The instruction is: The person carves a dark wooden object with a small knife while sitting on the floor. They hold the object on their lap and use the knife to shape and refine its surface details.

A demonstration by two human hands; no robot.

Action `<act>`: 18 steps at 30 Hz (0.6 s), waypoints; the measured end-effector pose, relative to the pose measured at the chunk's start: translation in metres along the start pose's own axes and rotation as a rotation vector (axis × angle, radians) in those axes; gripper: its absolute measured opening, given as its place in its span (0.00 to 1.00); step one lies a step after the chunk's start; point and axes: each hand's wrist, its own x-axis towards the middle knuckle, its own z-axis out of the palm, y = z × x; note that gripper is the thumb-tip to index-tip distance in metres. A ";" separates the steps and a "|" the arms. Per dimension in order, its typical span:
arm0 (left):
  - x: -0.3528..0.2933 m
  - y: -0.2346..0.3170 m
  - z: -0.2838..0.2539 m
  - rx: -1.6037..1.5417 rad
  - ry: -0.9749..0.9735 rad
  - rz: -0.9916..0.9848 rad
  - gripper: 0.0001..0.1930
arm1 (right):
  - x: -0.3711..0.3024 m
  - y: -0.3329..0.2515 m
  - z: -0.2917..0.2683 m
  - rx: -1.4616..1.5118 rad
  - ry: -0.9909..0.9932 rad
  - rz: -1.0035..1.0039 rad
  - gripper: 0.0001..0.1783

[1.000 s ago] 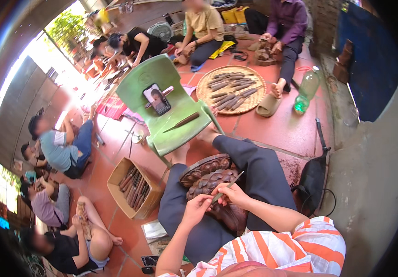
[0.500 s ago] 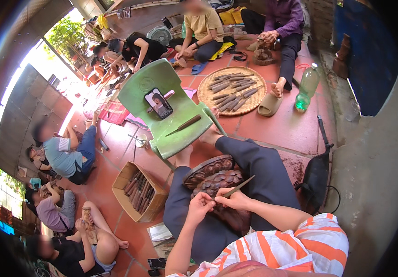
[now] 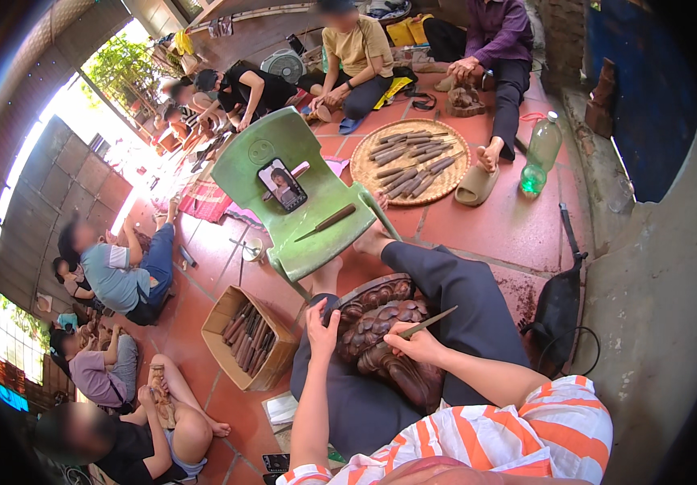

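Note:
A dark reddish-brown wood carving (image 3: pixel 385 327) with rounded, overlapping relief lies between my legs. My right hand (image 3: pixel 415 343) is closed around a slim carving tool (image 3: pixel 433 320), its tapering tip pointing up and right over the carving. At the carving's left edge is my left hand (image 3: pixel 321 330), thumb and fingers apart; whether it presses on the wood I cannot tell. In front of me stands a green plastic chair (image 3: pixel 280 145). On it are a phone (image 3: pixel 282 184) and a pointed tool with a wooden handle (image 3: pixel 326 221).
A cardboard box (image 3: pixel 272 368) of wooden-handled tools sits left of my legs. Beyond the chair, a round woven tray (image 3: pixel 361 174) carries several more. A green bottle (image 3: pixel 540 153) and a black bag (image 3: pixel 555 311) are at right. Several people sit working around the tiled floor.
My left hand has left the tool and moved up and left to the carving's edge. My right hand keeps the tool, now a little farther right. The view has shifted slightly.

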 end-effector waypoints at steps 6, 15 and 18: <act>-0.010 -0.036 0.010 -0.056 -0.185 -0.271 0.30 | -0.001 0.004 0.002 -0.047 -0.011 0.005 0.14; -0.010 -0.037 0.009 -0.006 -0.077 -0.118 0.34 | 0.001 0.017 0.006 -0.152 -0.022 -0.001 0.15; -0.007 -0.033 0.004 -0.030 -0.193 -0.221 0.35 | 0.001 0.017 0.004 -0.156 -0.019 -0.003 0.15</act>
